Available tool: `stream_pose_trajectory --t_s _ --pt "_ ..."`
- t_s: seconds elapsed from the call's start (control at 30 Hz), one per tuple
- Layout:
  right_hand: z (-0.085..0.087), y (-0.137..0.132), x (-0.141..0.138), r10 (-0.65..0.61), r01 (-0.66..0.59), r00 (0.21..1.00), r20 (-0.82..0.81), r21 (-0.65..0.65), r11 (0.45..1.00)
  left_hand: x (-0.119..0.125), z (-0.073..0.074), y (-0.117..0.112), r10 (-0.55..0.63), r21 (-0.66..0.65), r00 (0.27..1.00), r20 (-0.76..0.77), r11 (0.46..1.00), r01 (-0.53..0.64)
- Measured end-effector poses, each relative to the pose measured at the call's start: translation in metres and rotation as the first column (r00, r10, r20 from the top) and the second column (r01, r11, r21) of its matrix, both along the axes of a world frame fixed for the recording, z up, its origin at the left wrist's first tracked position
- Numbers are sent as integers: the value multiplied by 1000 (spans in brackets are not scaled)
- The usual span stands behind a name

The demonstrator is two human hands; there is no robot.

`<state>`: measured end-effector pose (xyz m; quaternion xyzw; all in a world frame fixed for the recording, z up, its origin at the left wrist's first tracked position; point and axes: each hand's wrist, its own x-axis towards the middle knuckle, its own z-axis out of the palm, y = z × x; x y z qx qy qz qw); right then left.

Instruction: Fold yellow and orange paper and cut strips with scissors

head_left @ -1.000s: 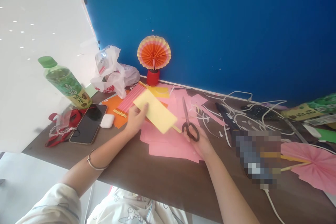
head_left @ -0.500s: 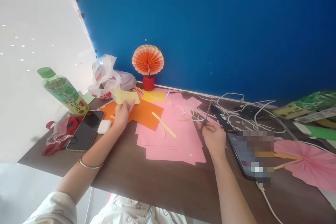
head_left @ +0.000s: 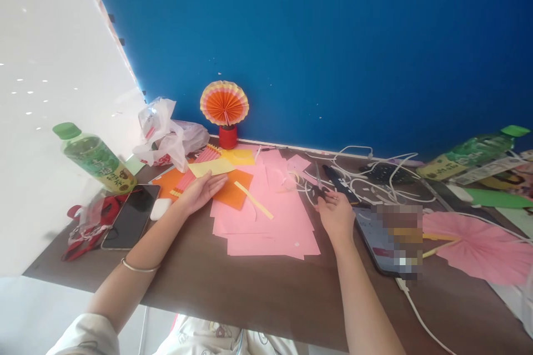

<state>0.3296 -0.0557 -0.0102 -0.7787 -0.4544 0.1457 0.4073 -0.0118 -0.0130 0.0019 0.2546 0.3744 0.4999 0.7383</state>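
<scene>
One yellow sheet (head_left: 212,166), edge free, scissors (head_left: 320,191) apart

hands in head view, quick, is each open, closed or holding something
Left hand: open, fingers extended, at the pale yellow paper; contact unclear.
Right hand: at the handles of the scissors; whether its grip is closed cannot be told.
</scene>
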Motion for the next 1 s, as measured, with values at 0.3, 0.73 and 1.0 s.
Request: stream_pose_trajectory --t_s 0.3,0.73,1.0 --pt "-10 -4 -38 436 -488 844 313 109 866 12 -7 -11 -21 219 936 -351 970 104" --pt "-7 -13 -68 759 -763 631 159 -50 645 16 -24 -25 477 400 64 -877 648 649" --pt "-8 -15 -71 741 -744 652 157 -51 666 18 -29 -27 381 315 61 -923 652 690"
